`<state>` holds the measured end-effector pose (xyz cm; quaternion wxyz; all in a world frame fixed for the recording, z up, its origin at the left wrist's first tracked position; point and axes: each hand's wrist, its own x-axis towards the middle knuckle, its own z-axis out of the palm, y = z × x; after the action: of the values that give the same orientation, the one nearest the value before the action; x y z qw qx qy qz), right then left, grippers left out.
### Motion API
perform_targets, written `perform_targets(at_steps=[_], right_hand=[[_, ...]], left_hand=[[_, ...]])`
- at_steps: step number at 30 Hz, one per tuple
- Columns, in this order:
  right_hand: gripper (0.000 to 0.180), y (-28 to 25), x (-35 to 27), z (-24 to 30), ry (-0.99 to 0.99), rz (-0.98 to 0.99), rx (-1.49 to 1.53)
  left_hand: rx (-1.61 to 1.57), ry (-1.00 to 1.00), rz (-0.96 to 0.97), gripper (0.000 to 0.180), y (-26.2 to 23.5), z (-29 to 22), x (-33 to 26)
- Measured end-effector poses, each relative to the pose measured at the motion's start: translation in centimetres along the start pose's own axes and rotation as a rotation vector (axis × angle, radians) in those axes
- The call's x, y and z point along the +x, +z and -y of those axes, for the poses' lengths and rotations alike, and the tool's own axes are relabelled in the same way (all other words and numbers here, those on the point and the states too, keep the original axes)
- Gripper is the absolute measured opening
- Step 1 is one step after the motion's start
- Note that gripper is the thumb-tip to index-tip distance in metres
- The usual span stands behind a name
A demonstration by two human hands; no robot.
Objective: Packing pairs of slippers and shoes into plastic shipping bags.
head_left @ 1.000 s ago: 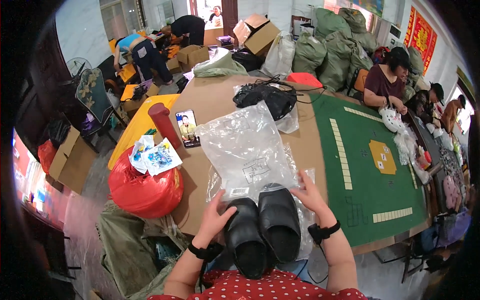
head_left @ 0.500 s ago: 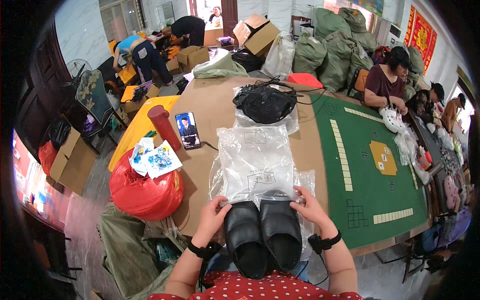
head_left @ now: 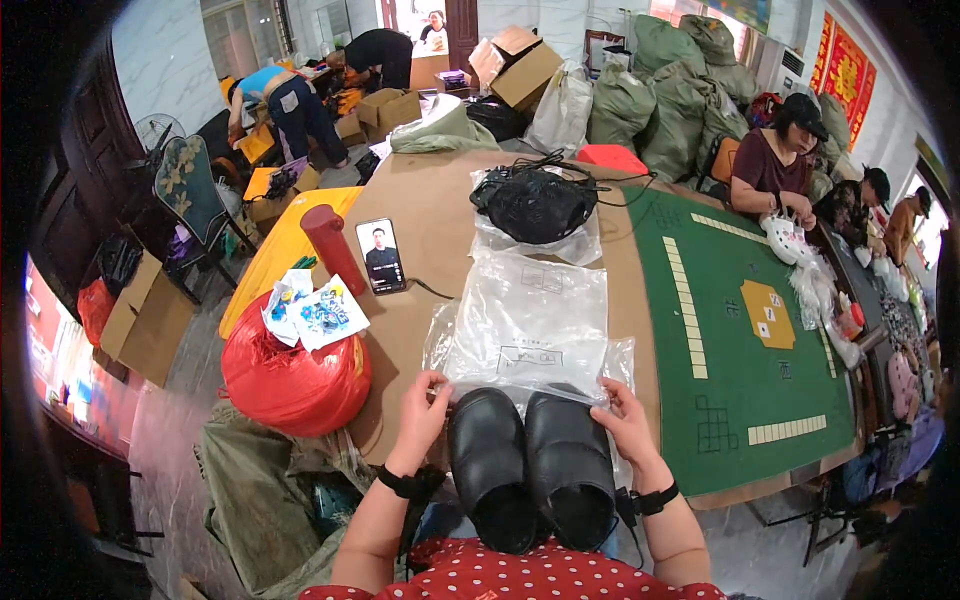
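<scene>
A pair of black clogs (head_left: pixel 490 450) lies side by side at the table's near edge, toes pointing away from me and heel openings toward me. The toe tips meet the mouth of a clear plastic bag (head_left: pixel 530 325), which lies flat beyond them. At the left corner of that mouth my left hand (head_left: pixel 424 412) pinches the film between thumb and fingers. My right hand (head_left: pixel 624 415) grips the opposite corner, beside the right clog. Whether the toes are inside the film or just under its edge, I cannot tell. More clear bags show beneath this one.
A black fan-like device (head_left: pixel 540 205) with cables sits farther back. To the left are a phone (head_left: pixel 381 262), a red cylinder (head_left: pixel 330 245) and a red twine ball (head_left: pixel 295 385) with an opened packet (head_left: pixel 325 310). A green game mat (head_left: pixel 720 430) covers the right side. Several people work around the room.
The bag's mouth has shifted slightly right, and both hands have moved a little with it. The clogs have turned or tipped slightly, showing more of their tops. The phone's picture has changed.
</scene>
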<state>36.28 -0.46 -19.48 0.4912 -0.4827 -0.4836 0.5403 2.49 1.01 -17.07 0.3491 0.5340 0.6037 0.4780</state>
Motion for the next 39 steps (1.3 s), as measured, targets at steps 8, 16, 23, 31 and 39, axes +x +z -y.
perform_targets(at_steps=[8,16,23,31,39], right_hand=[[0.054,0.7,0.0,-1.3,0.111,-0.050,0.340],[0.049,1.9,-0.5,-0.9,0.066,-0.077,0.456],[0.033,2.9,-2.2,-1.8,-0.087,-0.208,-0.129],[0.034,1.8,-2.4,-0.5,-0.268,-0.109,-0.536],[0.021,1.0,-3.1,-1.5,-0.088,-0.092,-0.481]], left_hand=[[0.190,0.095,0.006,0.015,-0.5,3.1,0.6],[-0.224,-0.225,0.226,0.014,-0.7,4.6,1.2],[-0.128,-0.021,0.005,0.012,0.2,4.2,0.1],[-0.353,-0.071,-0.039,0.015,1.0,4.5,-0.5],[-0.179,0.178,-0.042,0.017,-0.1,3.8,-1.0]])
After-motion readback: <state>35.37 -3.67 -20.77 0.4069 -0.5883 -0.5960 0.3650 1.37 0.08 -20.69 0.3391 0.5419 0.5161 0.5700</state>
